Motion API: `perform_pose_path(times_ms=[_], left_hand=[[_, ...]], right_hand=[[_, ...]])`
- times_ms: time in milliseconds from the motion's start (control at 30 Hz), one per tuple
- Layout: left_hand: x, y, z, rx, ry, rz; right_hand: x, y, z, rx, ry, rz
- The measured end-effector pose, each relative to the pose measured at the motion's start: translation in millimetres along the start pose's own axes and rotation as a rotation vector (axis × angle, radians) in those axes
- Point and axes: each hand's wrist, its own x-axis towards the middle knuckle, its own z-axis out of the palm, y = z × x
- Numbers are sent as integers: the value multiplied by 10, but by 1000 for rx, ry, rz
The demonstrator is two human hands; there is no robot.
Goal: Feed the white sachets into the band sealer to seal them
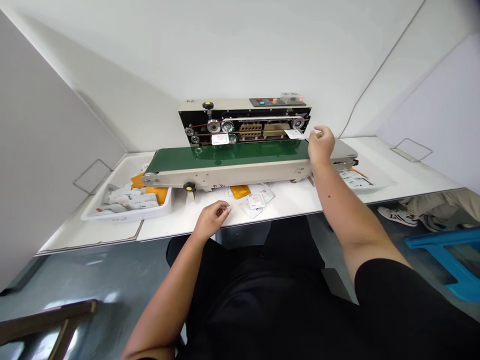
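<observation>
White counter (296, 206) runs the whole width, and along its rear edge stands a long sealing machine (245, 114) with a black front. Before it, raised off the surface, stretches a green belt (232, 154). By the counter's front-left edge sits a plastic bin (127, 215) heaped with mixed packets (131, 196); towards the right edge is a tray (365, 188) of printed packets (355, 178).

The right hand (321, 142) is poised above the belt's right end, fingers curled, thumb slightly apart, nothing visible between them. Over the counter's front edge, the left hand (212, 218) is loosely bent and looks unladen; I can't tell whether it touches down.

Near that edge lie loose packets (257, 201) and an orange packet (240, 191). Just beside the right fingertips, a white packet (295, 134) sits at the machine's right end; a pink-printed packet (220, 139) shows towards its left.

I'd judge the step to be feeding packets in singly from the right; the next move calls for presenting another one level and straight.
</observation>
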Motion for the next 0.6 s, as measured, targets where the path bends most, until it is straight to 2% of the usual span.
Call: perform_pose_path(times_ms=[33,67,167,200,267,400,600], left_hand=[[-3,2,2,-4,-2,-3],[-6,6,4,-7,-5,-6],[-9,33,5,16,-11,-7],[-7,45,3,41,-14,8],[4,69,-4,108,-23,80],[36,95,-12,217,-52,261],[62,42,51,344,-189,308]], right_hand=[[-267,-59,-9,-25,28,-62],[-566,-118,-19,-35,-15,-124],[-1490,-243,-16,-52,-493,-311],[-1753,-262,4,-86,-607,-342],[-2149,-282,74,-174,-745,-364],[-2495,-374,253,-299,-901,-382],[-2612,-621,340,-254,-1005,-512]])
